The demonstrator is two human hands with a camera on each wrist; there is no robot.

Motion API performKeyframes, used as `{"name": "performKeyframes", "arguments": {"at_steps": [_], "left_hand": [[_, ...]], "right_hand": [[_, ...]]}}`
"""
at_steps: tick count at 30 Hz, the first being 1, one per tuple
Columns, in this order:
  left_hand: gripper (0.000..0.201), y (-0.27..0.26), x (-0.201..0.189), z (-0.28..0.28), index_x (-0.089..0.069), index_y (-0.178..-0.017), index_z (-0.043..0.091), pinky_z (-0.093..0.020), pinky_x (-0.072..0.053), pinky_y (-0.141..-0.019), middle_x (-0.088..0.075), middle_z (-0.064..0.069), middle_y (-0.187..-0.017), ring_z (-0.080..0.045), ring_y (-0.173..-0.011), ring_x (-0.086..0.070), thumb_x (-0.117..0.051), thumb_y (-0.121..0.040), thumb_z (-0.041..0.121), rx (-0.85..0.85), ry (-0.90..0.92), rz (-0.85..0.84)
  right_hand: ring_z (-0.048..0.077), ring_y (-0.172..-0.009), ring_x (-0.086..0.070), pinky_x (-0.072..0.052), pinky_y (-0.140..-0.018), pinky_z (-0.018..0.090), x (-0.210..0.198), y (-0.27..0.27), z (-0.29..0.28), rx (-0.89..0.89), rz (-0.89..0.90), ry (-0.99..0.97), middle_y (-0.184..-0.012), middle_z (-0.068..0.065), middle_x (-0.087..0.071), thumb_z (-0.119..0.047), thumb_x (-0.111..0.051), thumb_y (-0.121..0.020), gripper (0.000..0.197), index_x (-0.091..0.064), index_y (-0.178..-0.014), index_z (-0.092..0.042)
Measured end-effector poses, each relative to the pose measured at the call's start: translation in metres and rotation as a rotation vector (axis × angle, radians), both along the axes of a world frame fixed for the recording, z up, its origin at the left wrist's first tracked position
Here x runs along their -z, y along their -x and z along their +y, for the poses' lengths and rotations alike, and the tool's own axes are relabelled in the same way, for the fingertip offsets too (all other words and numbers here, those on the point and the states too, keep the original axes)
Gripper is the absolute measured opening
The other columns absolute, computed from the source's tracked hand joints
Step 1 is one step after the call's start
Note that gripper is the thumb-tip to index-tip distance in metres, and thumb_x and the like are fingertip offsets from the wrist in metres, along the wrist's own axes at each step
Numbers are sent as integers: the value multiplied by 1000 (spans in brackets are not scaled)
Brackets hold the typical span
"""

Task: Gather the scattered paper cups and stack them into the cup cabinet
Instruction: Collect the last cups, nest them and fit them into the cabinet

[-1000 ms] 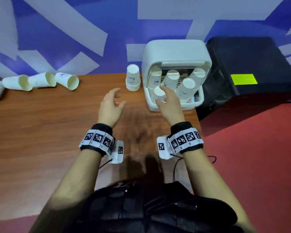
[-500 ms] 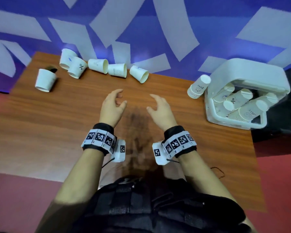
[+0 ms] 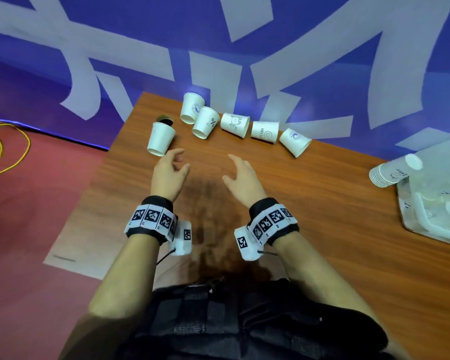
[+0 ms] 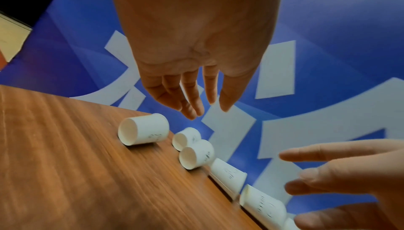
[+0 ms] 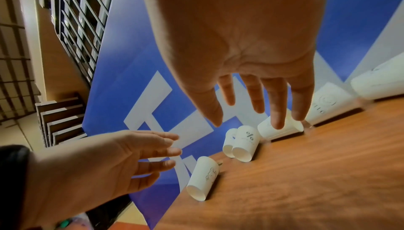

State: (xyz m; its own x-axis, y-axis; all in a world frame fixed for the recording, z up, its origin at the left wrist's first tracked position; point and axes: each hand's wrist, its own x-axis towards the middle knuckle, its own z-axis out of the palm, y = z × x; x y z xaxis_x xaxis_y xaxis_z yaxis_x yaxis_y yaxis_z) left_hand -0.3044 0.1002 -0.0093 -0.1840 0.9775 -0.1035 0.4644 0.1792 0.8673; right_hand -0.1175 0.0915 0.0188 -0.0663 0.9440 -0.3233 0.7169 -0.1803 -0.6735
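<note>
Several white paper cups lie on their sides along the far edge of the wooden table [image 3: 322,229]. The leftmost cup [image 3: 160,138] [image 4: 143,131] [image 5: 203,178] lies just beyond my left hand [image 3: 170,168] [image 4: 196,106]. Further right lie a cup with a percent sign [image 3: 205,122] [image 5: 245,143], a cup with a drawn animal [image 3: 235,124], a cup with lettering [image 3: 265,132] and a tilted cup [image 3: 295,142]. My right hand [image 3: 240,175] [image 5: 251,111] hovers over the table, short of the row. Both hands are empty, fingers relaxed. The white cup cabinet [image 3: 437,203] sits at the far right, with a cup stack [image 3: 390,174] beside it.
A blue wall with white shapes [image 3: 218,48] rises right behind the table's far edge. A small dark round object [image 3: 165,119] sits behind the leftmost cup. Red floor [image 3: 37,203] with a yellow cable [image 3: 8,152] lies to the left, beyond the table's left edge.
My right hand has left the cups in the cabinet and swung left. Both hands now reach toward the scattered cups, and my view has turned left with them.
</note>
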Motion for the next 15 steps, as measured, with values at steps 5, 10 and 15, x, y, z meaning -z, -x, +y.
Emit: {"name": "performKeyframes", "arguments": {"at_steps": [5,10,15], "left_hand": [[36,36,22,46,-57,-122,15,-34,-46,-88,-62,-4,-109,-20,-94,-58,-63,-87,14,-91,59,5],[46,61,47,89,-53,-129,11,-44,-41,-99,-56,-14,-124,-32,-115,-49,-61,-84,13,-143,106,121],[55,76,70,111,-45,-134,12,-38,-33,-96,-47,-15,-132,-34,-120,-39,-64,-83,20,-167,239,213]], "right_hand": [[28,-123,-49,-41,-104,40,17,33,53,-46,-102,9,-145,9,-38,-22,-53,-94,60,-26,-148,-26],[32,-122,-48,-41,-102,45,39,54,112,-8,-140,26,-140,12,-38,-26,-48,-94,56,-29,-146,-29],[39,-119,-50,-40,-102,42,66,74,161,118,-146,108,-143,20,-29,-32,-52,-95,67,-16,-151,-22]]}}
